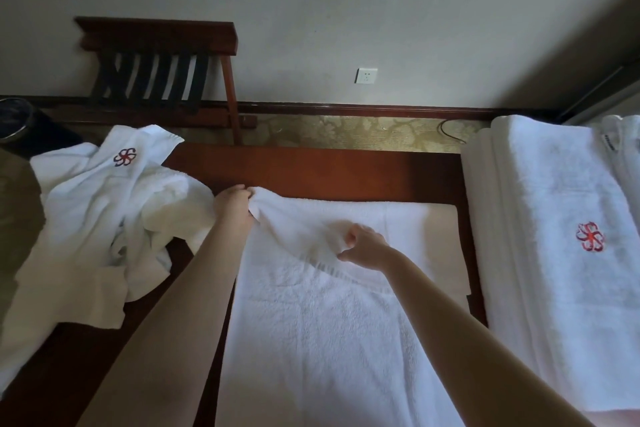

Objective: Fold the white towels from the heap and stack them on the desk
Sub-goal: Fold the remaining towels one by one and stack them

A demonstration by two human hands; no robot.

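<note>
- While the towel (322, 340) lies flat down the middle of the counter (311, 170), from the near edge toward the far side, its far left part is held raised off the layer below.
- The right hand (365, 248) is seen at the middle of the raised edge, its fingers (350, 237) curled and pinching the woven border strip.
- The left hand (233, 206) is set at the far left corner, which is clenched in its fingers and slightly bunched.
- For a clean fold, it is judged that both grips should be kept level. The edge should be drawn taut between them and laid square onto the lower layer before anything is released. The bunched corner should be smoothed out.
- The towel is seen to be thick white terry, soft and limp, with a flatter band near the hem. A ridge of slack is raised between the two hands.
- The heap (104, 218) is left crumpled at the left of the counter, just beside the left forearm, with a red logo (124, 157) shown on top.
- The stack (554, 253) of folded towels is set at the right, parted from the towel by a strip of bare wood.
- Beyond the counter, a wooden rack (162, 62) and a socket (366, 75) are seen against the wall.
</note>
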